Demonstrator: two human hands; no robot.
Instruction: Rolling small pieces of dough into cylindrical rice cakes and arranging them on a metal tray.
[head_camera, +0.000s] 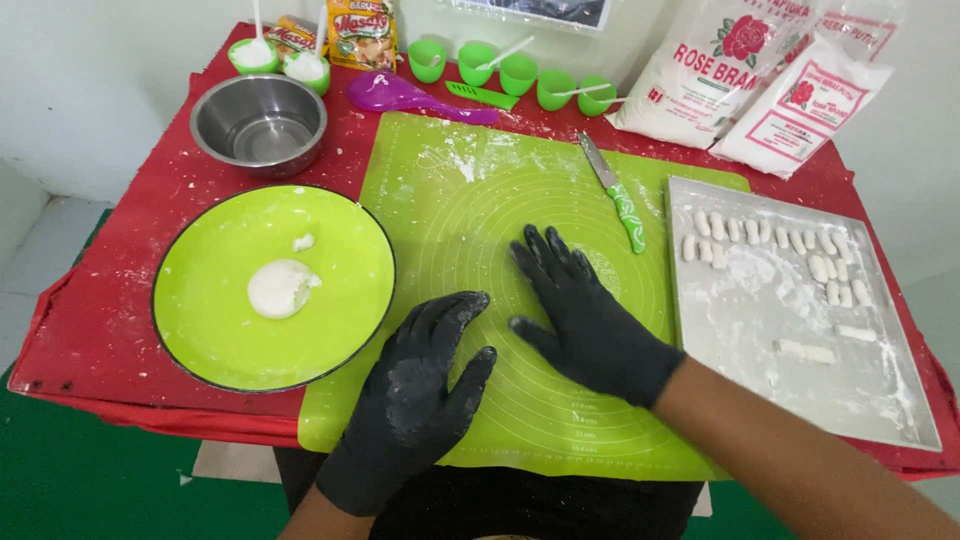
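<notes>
Nearest us lay our left hand (420, 390), in a black glove dusted with flour, fingers together and flat on the green silicone mat (470, 200), clamped on nothing. Just beside it our right hand (585, 320), gloved too, pressed palm down on the mat with fingers spread; whether dough lay beneath it we could not tell. Left of the left hand sat a lime-green plate (230, 340) bearing a round lump of white dough (280, 288). Right of the right hand stood a floured metal tray (790, 390) with rows of small dough pieces (760, 232). Beyond the right fingertips lay a green-handled knife (615, 192); a steel bowl (259, 122) stood beyond the plate.
</notes>
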